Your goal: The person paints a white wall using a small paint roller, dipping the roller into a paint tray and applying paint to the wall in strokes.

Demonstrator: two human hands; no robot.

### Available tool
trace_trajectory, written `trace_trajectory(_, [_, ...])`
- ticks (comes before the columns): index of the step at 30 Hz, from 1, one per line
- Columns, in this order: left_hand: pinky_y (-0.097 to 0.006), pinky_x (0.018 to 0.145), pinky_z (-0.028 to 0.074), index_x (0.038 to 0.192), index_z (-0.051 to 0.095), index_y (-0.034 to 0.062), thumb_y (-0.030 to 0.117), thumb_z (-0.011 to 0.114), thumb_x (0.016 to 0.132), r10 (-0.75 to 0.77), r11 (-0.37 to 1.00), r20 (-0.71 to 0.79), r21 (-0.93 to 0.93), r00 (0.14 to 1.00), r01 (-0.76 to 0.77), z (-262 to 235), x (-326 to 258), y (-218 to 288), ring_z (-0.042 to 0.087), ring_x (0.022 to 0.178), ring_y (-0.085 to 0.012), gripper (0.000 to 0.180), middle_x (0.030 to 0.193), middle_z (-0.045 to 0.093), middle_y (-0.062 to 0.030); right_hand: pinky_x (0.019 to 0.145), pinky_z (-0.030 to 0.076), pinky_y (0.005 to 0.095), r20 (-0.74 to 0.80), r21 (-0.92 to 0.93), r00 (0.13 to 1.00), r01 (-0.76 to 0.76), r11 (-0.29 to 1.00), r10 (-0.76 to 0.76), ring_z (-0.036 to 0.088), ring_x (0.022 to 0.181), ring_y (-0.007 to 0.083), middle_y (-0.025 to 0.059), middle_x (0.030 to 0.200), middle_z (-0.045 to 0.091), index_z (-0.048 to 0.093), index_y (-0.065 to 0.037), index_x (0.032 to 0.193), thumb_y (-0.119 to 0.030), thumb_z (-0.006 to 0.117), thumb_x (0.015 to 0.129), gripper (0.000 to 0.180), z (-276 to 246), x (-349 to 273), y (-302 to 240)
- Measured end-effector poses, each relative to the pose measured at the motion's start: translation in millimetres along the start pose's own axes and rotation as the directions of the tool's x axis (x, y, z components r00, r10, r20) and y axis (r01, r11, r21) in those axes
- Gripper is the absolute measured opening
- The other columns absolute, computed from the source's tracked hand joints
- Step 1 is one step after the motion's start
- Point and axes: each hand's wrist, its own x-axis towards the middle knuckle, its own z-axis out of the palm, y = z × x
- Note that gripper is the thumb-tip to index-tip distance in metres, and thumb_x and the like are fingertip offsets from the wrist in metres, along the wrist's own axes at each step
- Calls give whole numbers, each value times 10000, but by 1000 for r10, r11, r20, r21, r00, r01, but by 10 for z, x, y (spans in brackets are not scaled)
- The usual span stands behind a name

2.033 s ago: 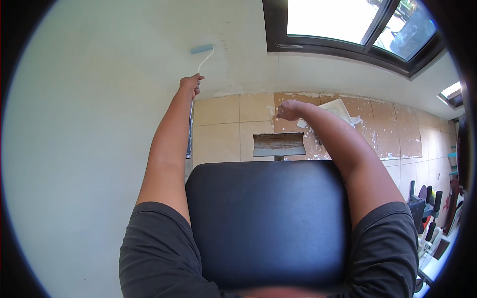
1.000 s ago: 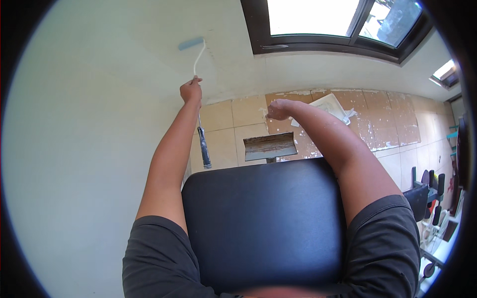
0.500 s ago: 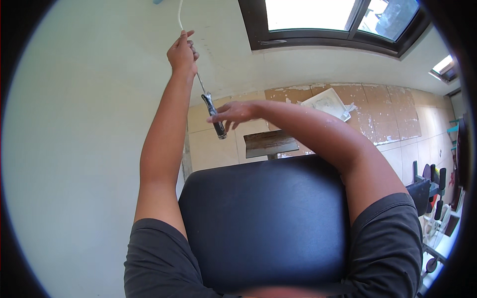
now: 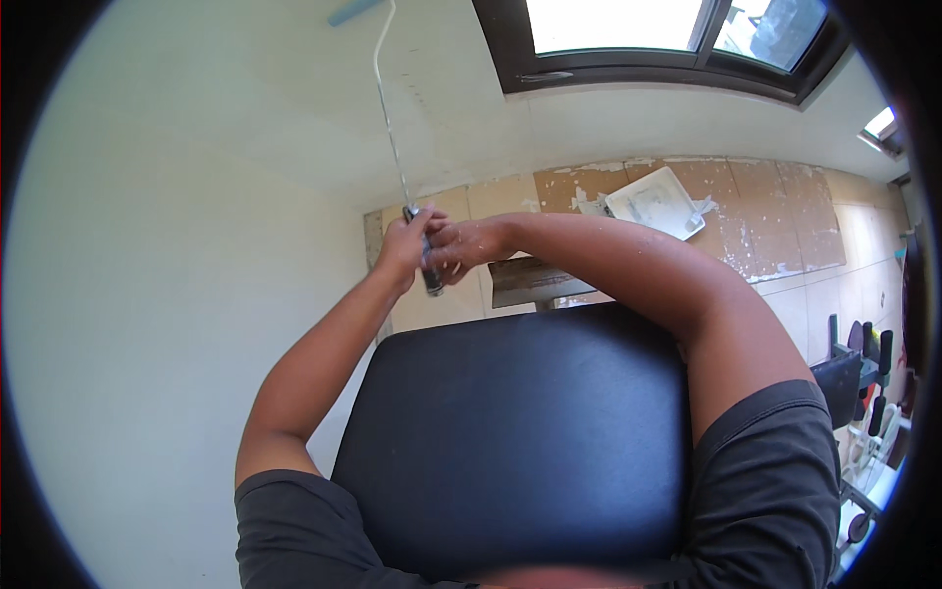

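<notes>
- The paint roller [image 4: 391,118] stands near upright against the pale wall [image 4: 177,255]: its light blue sleeve is at the top edge of the view, and a thin bent metal rod runs down to a dark handle.
- The left hand [image 4: 404,247] is wrapped in a fist round the top of that handle.
- The right hand [image 4: 459,245] touches the left one and closes on the handle just beside it, with the dark butt poking out below; white paint specks dot its knuckles.
- Both forearms rise from the lower edge and meet at the handle, the right one bent at the elbow.
- Right of the handle, a white rectangular paint tray [image 4: 655,201] lies on the paint-spattered brown floor sheets [image 4: 775,216]; what is in it is too small to tell.
- Below the handle is a smooth black padded seat [image 4: 510,442].
- Above the tray is a dark-framed window [image 4: 667,49].
</notes>
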Motion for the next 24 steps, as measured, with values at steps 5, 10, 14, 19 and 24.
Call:
trace_trajectory(5, [-266, 437, 413, 807, 491, 117, 387, 587, 994, -21, 999, -282, -32, 959, 13, -298, 232, -714, 501, 516, -102, 343, 635, 484, 9, 936, 521, 394, -10, -444, 812, -526, 725, 583, 642, 1077, 271, 191, 1148, 666, 620, 12, 1254, -696, 535, 894, 799, -437, -180, 334])
trace_trajectory(10, [-285, 346, 307, 750, 404, 131, 401, 602, 983, -112, 993, -337, -6, 935, 116, -471, 326, -1394, 406, 409, -92, 407, 549, 394, 27, 797, 579, 391, -351, -390, 739, -674, 628, 575, 690, 930, 253, 154, 1031, 706, 665, -5, 1181, -631, 513, 928, 692, -1095, -487, 712])
trace_trajectory(14, [-282, 345, 319, 729, 402, 124, 389, 588, 991, -237, 971, -298, -113, 925, 213, -395, 384, -1584, 410, 408, -103, 417, 543, 405, 23, 709, 595, 366, -396, -560, 742, -662, 498, 541, 702, 820, 247, 136, 932, 711, 671, 8, 1103, -565, 482, 968, 619, -1371, -707, 857])
trace_trajectory(19, [-351, 382, 354, 621, 477, 67, 428, 585, 985, 12, 968, -471, 225, 882, 107, -382, 489, -1421, 492, 419, -167, 524, 508, 482, -35, 728, 593, 365, -413, -541, 730, -678, 497, 545, 702, 814, 250, 132, 919, 715, 673, 11, 1074, -534, 480, 978, 586, -1365, -725, 883])
trace_trajectory(24, [-365, 410, 372, 574, 499, 48, 469, 578, 979, 313, 908, -494, 407, 811, -103, -617, 851, -783, 495, 401, -191, 589, 510, 517, -58, 801, 583, 375, -392, -579, 752, -650, 492, 531, 706, 842, 248, 133, 967, 723, 657, 16, 1131, -508, 488, 984, 570, -1250, -583, 870])
